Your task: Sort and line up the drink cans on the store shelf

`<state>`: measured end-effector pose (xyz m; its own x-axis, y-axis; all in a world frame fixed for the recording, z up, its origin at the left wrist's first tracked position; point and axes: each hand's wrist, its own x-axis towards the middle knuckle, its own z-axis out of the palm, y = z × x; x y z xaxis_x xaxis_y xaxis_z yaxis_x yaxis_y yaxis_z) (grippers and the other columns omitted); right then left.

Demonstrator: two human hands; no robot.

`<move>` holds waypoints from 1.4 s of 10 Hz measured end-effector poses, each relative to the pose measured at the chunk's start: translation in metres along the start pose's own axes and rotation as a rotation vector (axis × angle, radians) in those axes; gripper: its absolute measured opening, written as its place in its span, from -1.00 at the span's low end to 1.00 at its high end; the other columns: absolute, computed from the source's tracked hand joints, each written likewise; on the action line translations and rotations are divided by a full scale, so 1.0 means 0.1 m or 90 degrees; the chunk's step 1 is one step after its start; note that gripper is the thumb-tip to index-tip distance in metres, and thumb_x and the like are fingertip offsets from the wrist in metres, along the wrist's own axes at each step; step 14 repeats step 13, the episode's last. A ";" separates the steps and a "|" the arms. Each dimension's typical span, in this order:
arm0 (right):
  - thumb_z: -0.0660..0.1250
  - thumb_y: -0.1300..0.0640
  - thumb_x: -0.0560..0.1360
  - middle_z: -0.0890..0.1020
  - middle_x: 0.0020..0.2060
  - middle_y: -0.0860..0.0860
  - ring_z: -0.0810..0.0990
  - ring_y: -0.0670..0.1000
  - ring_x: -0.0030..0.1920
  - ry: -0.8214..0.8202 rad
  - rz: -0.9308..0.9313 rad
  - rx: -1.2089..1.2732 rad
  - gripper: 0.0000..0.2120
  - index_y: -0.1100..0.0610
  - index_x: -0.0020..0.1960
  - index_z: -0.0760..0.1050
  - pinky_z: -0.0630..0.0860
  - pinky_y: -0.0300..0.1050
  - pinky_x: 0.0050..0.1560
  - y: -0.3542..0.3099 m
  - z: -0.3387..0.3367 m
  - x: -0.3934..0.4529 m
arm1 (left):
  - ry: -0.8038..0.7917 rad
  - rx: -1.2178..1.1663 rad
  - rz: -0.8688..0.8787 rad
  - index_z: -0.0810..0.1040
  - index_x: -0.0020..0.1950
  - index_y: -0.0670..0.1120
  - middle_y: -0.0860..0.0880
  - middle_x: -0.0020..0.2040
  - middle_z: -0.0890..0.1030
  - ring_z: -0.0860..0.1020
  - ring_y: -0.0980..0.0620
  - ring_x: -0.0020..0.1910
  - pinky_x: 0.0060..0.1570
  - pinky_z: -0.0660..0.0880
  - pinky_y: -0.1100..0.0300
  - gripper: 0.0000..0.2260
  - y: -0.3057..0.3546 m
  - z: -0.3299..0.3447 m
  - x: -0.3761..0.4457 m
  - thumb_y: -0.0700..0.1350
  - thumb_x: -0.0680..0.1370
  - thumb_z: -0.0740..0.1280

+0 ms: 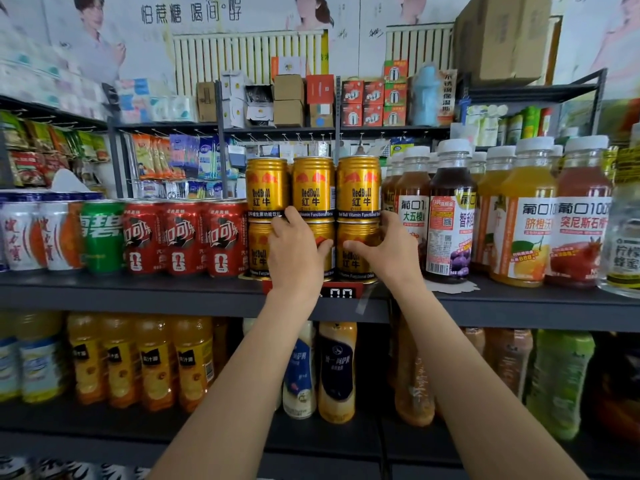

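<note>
Gold Red Bull cans stand two high on the dark shelf [138, 289], three on top [313, 187] and three below. My left hand [294, 251] wraps around the bottom middle can [325, 237], thumb on its right side. My right hand [384, 251] grips the bottom right can [353, 258], fingers across its front and thumb up by its top rim. The bottom left can [258, 249] stands untouched. Left of the stack are three red cola cans [181, 237], a green Sprite can [102, 235] and white-and-orange cans [34, 233].
Juice bottles with white caps [526, 216] crowd the shelf right of the stack, the nearest a dark grape bottle [450, 216]. A red price tag [341, 292] hangs on the shelf edge. Orange and milky drink bottles [138, 362] fill the shelf below. Boxes and snack packets sit behind.
</note>
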<state>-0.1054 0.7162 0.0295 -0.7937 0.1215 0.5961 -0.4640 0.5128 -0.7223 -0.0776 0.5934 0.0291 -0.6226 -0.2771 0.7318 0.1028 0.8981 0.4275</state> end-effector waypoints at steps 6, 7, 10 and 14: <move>0.42 -0.04 0.41 0.57 0.17 0.07 0.50 0.00 0.16 -0.034 0.091 0.136 -0.48 0.25 0.25 0.49 0.40 -0.14 0.13 -0.13 -0.30 0.08 | 0.008 -0.052 -0.018 0.37 0.26 -0.19 -0.12 0.14 0.52 0.51 -0.11 0.11 -0.07 0.38 0.15 -0.56 -0.06 -0.10 0.09 0.10 0.54 0.26; 0.42 0.00 0.43 0.56 -0.02 0.01 0.49 -0.06 -0.03 -0.048 0.065 0.095 -0.51 0.28 0.22 0.48 0.42 -0.19 0.01 -0.14 -0.29 -0.01 | -0.013 -0.055 -0.025 0.41 0.19 -0.17 -0.09 0.07 0.56 0.53 -0.08 0.07 -0.14 0.31 0.21 -0.61 -0.15 -0.08 0.01 0.09 0.54 0.28; 0.39 -0.05 0.45 0.61 0.09 0.11 0.55 0.05 0.05 0.029 0.064 0.055 -0.52 0.27 0.20 0.51 0.48 0.06 0.17 -0.16 -0.16 -0.06 | -0.034 -0.059 -0.037 0.44 0.08 -0.19 -0.10 0.00 0.56 0.55 -0.10 0.00 -0.13 0.38 0.16 -0.66 -0.17 -0.05 -0.03 0.08 0.53 0.29; 0.40 -0.11 0.41 0.60 0.08 0.07 0.55 0.09 0.13 0.089 0.017 -0.025 -0.47 0.20 0.25 0.45 0.44 0.16 0.20 -0.19 -0.15 -0.08 | -0.038 -0.107 0.004 0.45 0.11 -0.14 -0.05 0.04 0.56 0.55 -0.03 0.01 -0.18 0.35 0.23 -0.70 -0.26 -0.11 -0.01 0.07 0.55 0.27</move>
